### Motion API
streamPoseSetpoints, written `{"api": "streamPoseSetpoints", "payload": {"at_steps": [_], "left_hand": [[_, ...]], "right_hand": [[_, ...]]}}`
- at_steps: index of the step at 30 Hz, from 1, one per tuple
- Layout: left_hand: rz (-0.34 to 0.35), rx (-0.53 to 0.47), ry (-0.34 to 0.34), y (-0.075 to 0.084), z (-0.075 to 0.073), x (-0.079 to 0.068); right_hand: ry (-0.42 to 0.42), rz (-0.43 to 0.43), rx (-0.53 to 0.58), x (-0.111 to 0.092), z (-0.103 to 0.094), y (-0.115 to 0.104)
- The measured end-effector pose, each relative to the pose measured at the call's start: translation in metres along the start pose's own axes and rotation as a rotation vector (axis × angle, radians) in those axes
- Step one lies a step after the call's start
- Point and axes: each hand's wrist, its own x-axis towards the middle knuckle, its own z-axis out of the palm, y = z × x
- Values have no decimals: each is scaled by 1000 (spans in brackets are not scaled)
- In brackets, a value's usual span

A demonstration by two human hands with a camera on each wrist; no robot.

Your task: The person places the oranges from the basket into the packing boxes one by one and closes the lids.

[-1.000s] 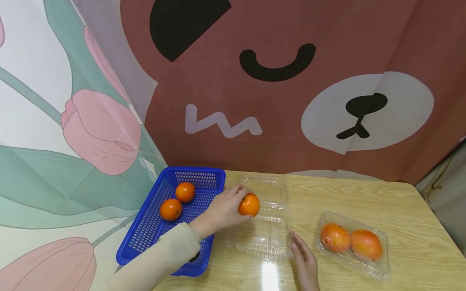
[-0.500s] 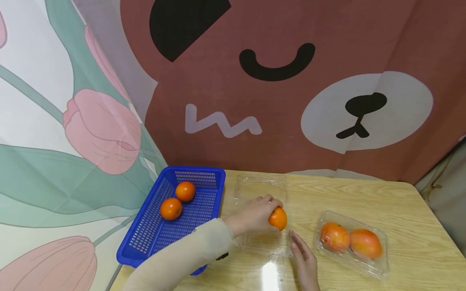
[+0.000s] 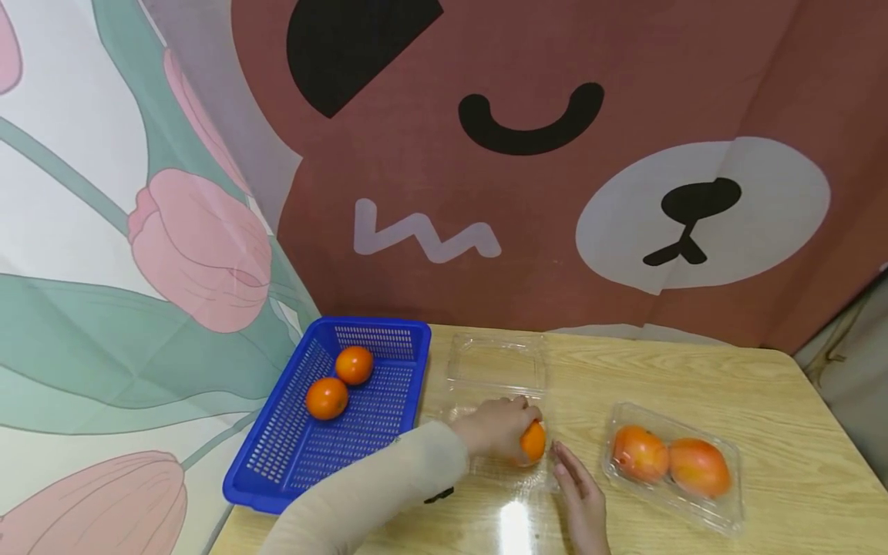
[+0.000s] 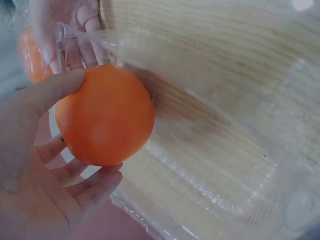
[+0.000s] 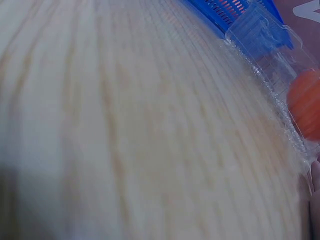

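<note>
My left hand (image 3: 496,426) grips an orange (image 3: 533,442) low over the right end of a clear plastic clamshell box (image 3: 496,364), which lies unfolded with its lid toward the wall. In the left wrist view the thumb is above the orange (image 4: 105,115) and the fingers curl beneath it. My right hand (image 3: 581,497) stands at the box's right edge, fingers fairly straight; it appears to touch the side wall, seen through the plastic in the left wrist view. In the right wrist view, only a sliver of that hand shows beside the box (image 5: 260,55).
A blue perforated basket (image 3: 260,447) on the left holds two oranges (image 3: 340,381). On the right, another clear box (image 3: 673,505) contains two orange fruits (image 3: 669,460). The wooden table (image 3: 784,416) meets a printed cloth backdrop (image 3: 527,285) behind.
My left hand has carried the orange rightward from near the basket, then lowered it toward the near right part of the open box. The right hand has stayed in place.
</note>
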Motion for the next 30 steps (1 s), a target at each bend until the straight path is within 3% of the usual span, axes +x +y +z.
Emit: {"api": "streamPoseSetpoints", "payload": {"at_steps": [11,30], "left_hand": [[28,65,30,7,13,2],[5,92,-25,5,15,0]], "right_hand": [[-7,19,-25,-1,-1,-4],[-8,24,-62,0,-1,-4]]}}
